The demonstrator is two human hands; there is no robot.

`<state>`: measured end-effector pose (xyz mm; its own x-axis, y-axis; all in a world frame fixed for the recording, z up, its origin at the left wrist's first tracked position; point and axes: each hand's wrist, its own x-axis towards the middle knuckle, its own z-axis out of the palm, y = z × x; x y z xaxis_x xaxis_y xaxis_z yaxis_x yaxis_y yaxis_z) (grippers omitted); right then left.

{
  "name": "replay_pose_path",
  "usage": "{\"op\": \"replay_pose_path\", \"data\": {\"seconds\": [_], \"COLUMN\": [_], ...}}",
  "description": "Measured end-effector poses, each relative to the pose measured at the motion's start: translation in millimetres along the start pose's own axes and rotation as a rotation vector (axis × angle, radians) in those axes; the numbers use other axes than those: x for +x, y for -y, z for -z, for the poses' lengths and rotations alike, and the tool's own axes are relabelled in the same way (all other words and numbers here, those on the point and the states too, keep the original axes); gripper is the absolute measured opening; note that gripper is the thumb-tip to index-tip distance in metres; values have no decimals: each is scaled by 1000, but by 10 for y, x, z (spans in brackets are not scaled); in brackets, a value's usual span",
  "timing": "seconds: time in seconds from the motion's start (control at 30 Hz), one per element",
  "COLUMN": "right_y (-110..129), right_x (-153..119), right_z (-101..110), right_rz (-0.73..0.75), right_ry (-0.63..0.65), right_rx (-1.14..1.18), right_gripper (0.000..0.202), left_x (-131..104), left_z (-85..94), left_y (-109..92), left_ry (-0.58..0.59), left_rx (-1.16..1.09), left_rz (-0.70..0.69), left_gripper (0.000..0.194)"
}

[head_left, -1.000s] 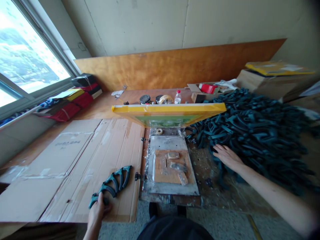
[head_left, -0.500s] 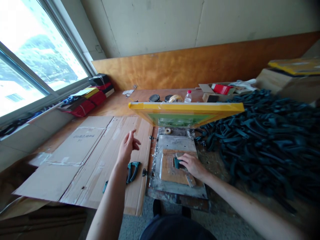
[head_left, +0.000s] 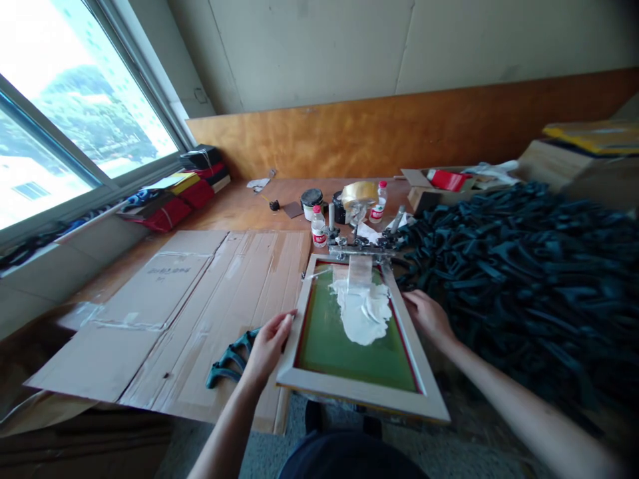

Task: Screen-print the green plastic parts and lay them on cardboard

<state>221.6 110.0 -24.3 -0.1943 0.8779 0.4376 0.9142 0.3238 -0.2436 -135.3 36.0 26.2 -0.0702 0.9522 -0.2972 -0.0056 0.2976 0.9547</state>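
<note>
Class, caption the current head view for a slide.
Left hand and right hand flank a framed green screen bearing white paste.

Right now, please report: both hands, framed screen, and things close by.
Left hand at left edge of framed screen; right hand at its right edge. White paste on mesh. Dark green piece on cardboard near left hand; dark pile near right hand.

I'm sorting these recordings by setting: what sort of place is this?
Probably a small screen-printing workshop: a framed green screen bears a patch of white paste, a large heap of dark teal parts lies to its right, and flattened cardboard is spread to its left.
</note>
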Motion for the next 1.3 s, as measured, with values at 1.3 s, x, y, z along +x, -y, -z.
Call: {"op": "replay_pose_path", "data": {"seconds": [1.3], "right_y": [163], "right_x": [962], "right_z": [402], "right_rz": [-10], "right_ry": [72], "right_rx": [86], "right_gripper": [47], "left_x": [93], "left_z": [-8], "left_y": [-217], "left_ry": [14], "left_rx": [-100], "left_rz": [55], "left_gripper": [60]}}
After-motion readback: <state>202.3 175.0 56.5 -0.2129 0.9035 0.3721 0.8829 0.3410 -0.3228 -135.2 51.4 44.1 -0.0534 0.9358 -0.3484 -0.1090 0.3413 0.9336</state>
